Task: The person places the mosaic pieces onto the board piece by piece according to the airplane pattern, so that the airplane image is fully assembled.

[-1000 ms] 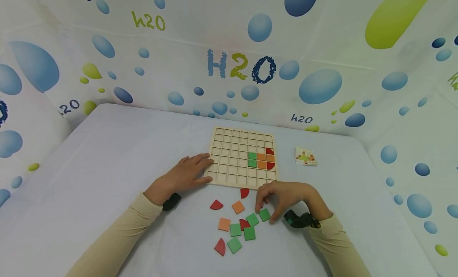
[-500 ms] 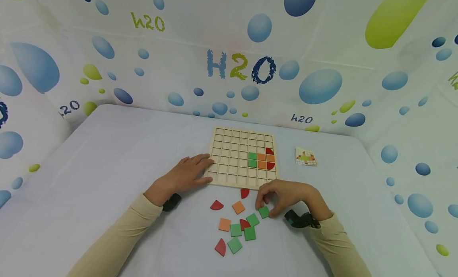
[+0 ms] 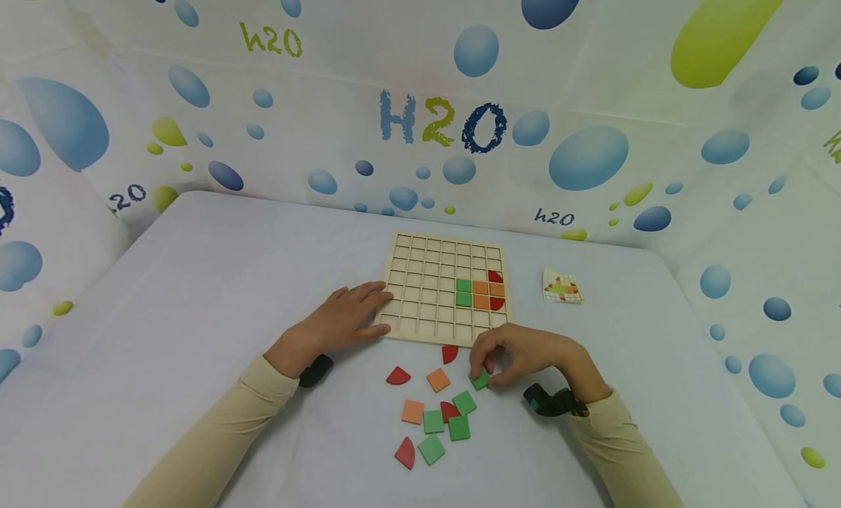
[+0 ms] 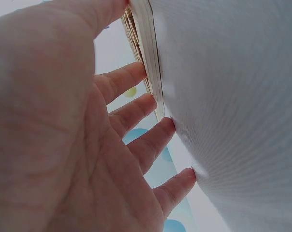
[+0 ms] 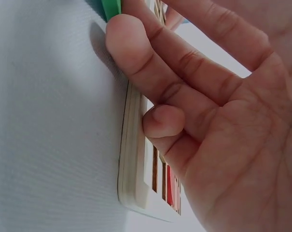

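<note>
White table (image 3: 263, 260) | right hand (image 3: 523, 347), grip pinching green tile (image 3: 481, 381) outside board (image 3: 431, 283) at five o'clock; left hand (image 3: 342, 318), fingers apart, touches its nine-o'clock edge | tile likely light, rigid; hold by sides

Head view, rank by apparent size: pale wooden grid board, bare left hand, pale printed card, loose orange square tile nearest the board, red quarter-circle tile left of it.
1. Pale wooden grid board
2. Bare left hand
3. Pale printed card
4. Loose orange square tile, red quarter-circle tile: too close to call
</note>
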Available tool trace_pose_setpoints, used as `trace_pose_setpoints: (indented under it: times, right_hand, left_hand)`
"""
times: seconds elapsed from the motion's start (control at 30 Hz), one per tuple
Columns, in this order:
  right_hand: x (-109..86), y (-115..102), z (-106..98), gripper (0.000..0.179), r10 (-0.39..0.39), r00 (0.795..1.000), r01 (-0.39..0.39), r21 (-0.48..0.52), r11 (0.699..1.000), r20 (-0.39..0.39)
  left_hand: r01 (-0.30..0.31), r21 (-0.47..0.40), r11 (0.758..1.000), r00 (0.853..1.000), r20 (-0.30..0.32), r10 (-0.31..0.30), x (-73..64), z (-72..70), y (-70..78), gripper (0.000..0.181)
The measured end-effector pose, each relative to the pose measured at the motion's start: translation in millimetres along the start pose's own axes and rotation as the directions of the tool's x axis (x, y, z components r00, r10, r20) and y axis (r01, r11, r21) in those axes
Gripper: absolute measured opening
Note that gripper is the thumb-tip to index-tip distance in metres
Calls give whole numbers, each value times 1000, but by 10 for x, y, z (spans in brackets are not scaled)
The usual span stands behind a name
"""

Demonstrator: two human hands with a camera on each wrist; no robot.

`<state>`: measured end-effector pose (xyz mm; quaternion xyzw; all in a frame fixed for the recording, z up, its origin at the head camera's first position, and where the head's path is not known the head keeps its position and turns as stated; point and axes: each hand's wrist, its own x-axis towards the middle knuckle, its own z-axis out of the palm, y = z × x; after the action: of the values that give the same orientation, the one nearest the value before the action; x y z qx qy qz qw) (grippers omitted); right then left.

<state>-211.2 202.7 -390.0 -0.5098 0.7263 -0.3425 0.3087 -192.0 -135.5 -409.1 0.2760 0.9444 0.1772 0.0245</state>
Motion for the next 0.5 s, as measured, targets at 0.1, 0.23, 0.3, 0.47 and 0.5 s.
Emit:
trace_pose_setpoints:
  times: [0.1,0.23,0.3,0.47,0.5]
  right_hand:
    - [-2,17,-2,14,-19,1000,19,6,1000,-10]
    - [-3,68,-3,15,-22,999,23,22,1000,-28]
    - [-9,94,-4,15,-21,999,21,24,999,-38]
    - [-13,87,-11,13,-17,998,18,20,1000,-60]
    - [-12,80,-12,13,-15,998,17,20,1000,-63]
  left_hand:
    - [2,-3,1000,1000,2,-2,-3,-1,-2,54]
    - [6,-1,1000,1000,5,-6,-5,-6,2,54]
    - [5,3,1000,1000,6,-5,-3,-7,7,54]
    - [5,1,1000,1000,4,-5,3,-6,14,55]
    - [3,2,1000,1000,1,-3,4,-4,14,56]
